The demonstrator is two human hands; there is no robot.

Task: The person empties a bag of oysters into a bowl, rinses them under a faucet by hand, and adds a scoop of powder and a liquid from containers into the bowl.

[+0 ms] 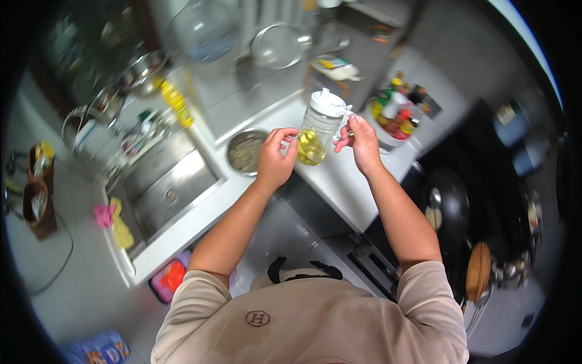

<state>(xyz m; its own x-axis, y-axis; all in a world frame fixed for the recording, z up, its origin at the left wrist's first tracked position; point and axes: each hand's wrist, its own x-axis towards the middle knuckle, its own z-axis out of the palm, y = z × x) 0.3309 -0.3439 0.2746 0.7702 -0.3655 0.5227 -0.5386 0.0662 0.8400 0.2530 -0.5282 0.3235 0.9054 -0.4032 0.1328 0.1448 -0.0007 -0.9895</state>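
My right hand (361, 143) grips the handle of a clear plastic oil jug (314, 129) with a white lid. Yellow oil fills its lower part, and the jug tilts a little over the white counter (352, 193). My left hand (278, 157) is beside the jug's left side, fingers curled and apart from the thumb, holding nothing. Whether its fingertips touch the jug is hard to tell. Behind my left hand, a round metal bowl (243, 152) with greyish contents stands on the counter next to the sink.
A stainless steel sink (170, 175) lies to the left, with a yellow cloth (122, 225) on its edge. Right of the jug is a white tub (386, 141) of condiment bottles. A black wok (445, 200) sits on the stove at right. A yellow bottle (177, 102) stands behind the sink.
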